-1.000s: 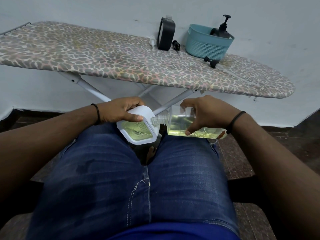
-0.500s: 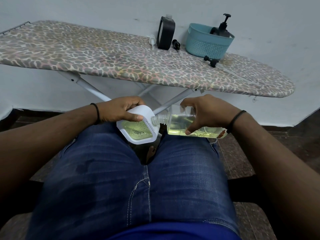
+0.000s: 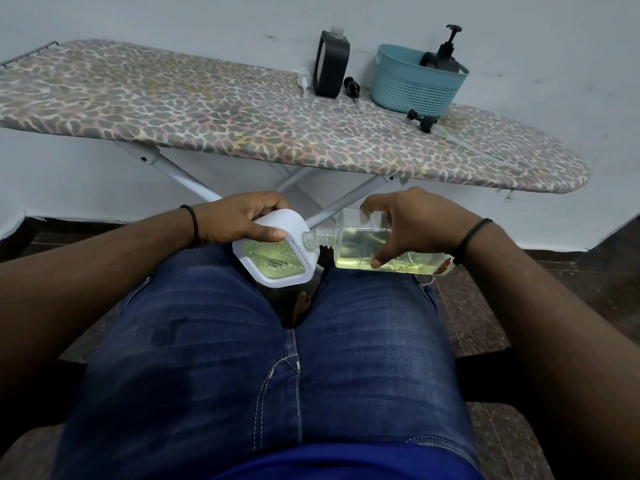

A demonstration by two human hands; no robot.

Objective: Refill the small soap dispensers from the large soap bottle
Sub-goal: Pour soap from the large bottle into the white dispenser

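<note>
**Soap bottle tipped to a white dispenser over the lap**

A seated person in blue jeans (image 3: 263,368) holds two containers above the knees. The left hand (image 3: 235,218) grips a white soap dispenser (image 3: 277,251) from above, fingers wrapped over its far edge and the thumb pressed along its near side; the dispenser is tilted so that its clear face, showing yellow-green liquid, looks up at the camera. The right hand (image 3: 412,223) grips a clear soap bottle (image 3: 377,247), fingers curled over the top and the thumb on its near face. The bottle lies almost on its side, its open threaded neck pointing left and touching the right upper corner of the dispenser. Pale yellow liquid pools along the bottle's lower side. Whether liquid is passing through the neck cannot be told.

Beyond the hands stands an ironing board (image 3: 173,109) with a spotted cover. On its far right part sit a black dispenser (image 3: 330,65) with an open neck, a teal basket (image 3: 408,84) holding a black pump bottle (image 3: 445,53), and a loose black pump head (image 3: 422,120) just near the basket. A small clear piece (image 3: 304,79) and a small black piece (image 3: 352,86) lie on either side of the black dispenser.
</note>
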